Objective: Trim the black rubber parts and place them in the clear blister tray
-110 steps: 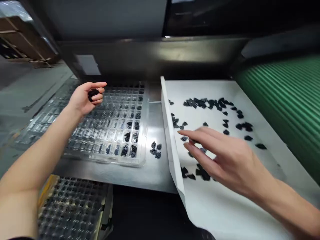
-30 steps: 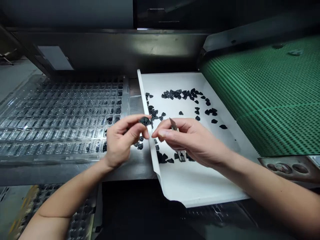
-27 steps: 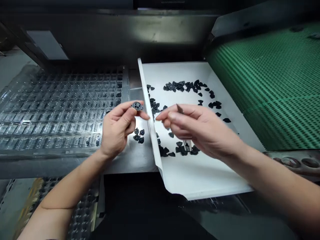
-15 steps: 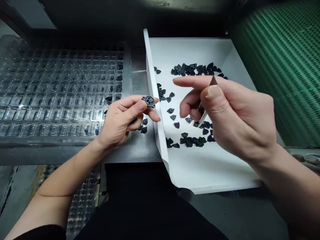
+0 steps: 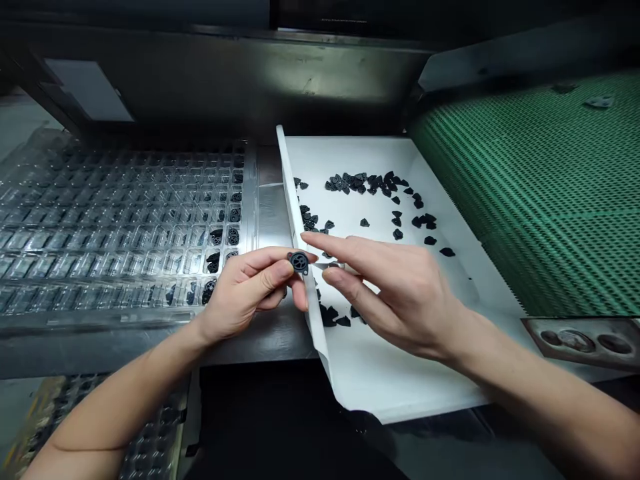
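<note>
My left hand pinches a small round black part between thumb and forefinger, above the left edge of the white paper tray. From the right, my right hand reaches toward that part with index and middle finger stretched out. A pale sliver of a thin metal tool shows between those fingers, close to the part. Loose black parts lie scattered in the tray. A clear plastic cell tray lies to the left, with black parts in some cells of its right columns.
A green ribbed conveyor belt slopes along the right. A dark metal housing closes off the back. A metal panel with round buttons sits at the right front. More cell trays lie below the table edge.
My right hand has dropped from its raised pose and now points its fingers and the tool at the part. My left hand keeps hold of the round part and has moved slightly lower.
</note>
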